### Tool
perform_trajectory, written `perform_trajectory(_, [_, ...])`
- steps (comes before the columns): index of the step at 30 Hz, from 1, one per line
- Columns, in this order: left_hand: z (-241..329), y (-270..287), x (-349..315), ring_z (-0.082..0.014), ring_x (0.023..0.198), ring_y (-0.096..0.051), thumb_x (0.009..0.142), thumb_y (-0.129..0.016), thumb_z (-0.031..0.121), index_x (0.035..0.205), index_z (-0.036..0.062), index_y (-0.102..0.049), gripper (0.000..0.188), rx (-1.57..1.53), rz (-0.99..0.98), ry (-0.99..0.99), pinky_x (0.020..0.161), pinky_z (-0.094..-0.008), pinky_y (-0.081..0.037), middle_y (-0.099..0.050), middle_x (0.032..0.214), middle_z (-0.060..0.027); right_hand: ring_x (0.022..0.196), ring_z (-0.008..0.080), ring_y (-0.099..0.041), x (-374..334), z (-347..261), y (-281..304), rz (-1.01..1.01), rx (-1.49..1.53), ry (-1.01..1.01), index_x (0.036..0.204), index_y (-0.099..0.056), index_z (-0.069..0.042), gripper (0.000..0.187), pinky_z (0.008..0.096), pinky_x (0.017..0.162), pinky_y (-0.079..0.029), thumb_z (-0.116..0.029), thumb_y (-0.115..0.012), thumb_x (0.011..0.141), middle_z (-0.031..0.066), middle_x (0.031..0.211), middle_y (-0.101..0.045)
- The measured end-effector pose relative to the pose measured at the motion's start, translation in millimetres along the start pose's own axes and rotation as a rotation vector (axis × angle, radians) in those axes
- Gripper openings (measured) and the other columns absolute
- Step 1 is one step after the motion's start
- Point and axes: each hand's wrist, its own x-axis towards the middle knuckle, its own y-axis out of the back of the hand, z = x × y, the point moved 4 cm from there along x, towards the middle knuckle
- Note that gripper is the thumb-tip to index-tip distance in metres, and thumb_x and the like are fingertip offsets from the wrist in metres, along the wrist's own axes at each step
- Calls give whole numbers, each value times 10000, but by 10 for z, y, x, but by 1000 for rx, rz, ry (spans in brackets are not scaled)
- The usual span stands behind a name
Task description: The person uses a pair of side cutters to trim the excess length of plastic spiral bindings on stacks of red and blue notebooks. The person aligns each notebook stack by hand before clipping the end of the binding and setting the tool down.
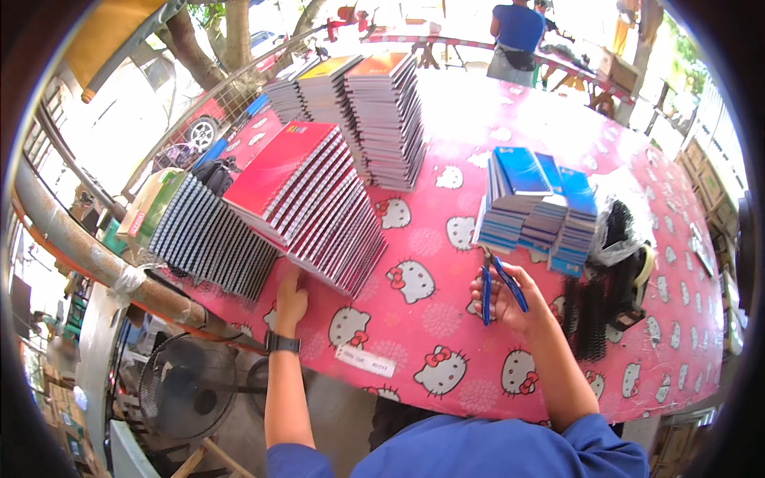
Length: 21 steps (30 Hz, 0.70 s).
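A tall stack of red spiral-bound notebooks (296, 171) stands at the left of the table, leaning slightly. My left hand (290, 303) is at the near lower corner of this stack, its fingers hidden between it and the stack of green-covered notebooks (211, 227). My right hand (522, 307) is closed around blue-handled cutting pliers (508, 285), whose jaws point away from me. Just beyond the pliers sit several piles of small blue notebooks (522, 171). Black spiral binding coils (586, 319) lie to the right of my right hand.
A pink patterned cloth (438, 319) covers the table. Tall notebook stacks (386, 119) stand at the far left. At right are a clear plastic bag (629, 215) and a tape dispenser (629, 295). A white label strip (365, 360) lies near the front edge, and a fan (187, 386) stands below left.
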Motion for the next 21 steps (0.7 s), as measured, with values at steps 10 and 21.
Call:
perform_trajectory(10, [116, -162, 6, -214, 673, -609, 664, -538, -24, 941, -30, -561, 278, -249, 38, 232, 611, -316, -466, -625, 794, -151, 968, 351, -593, -115, 117, 158, 2, 208, 120, 1006, -588, -19, 409, 515, 880, -451, -368, -396, 919, 208, 1039, -615])
perform_trajectory(21, [714, -638, -678, -188, 824, -628, 673, -532, -7, 972, -73, -569, 309, -710, -66, 494, 704, -288, -487, -645, 869, -135, 1069, 327, -545, -30, 250, 71, -71, 192, 85, 980, -577, -75, 316, 532, 897, -427, -349, -507, 840, 181, 1133, -570])
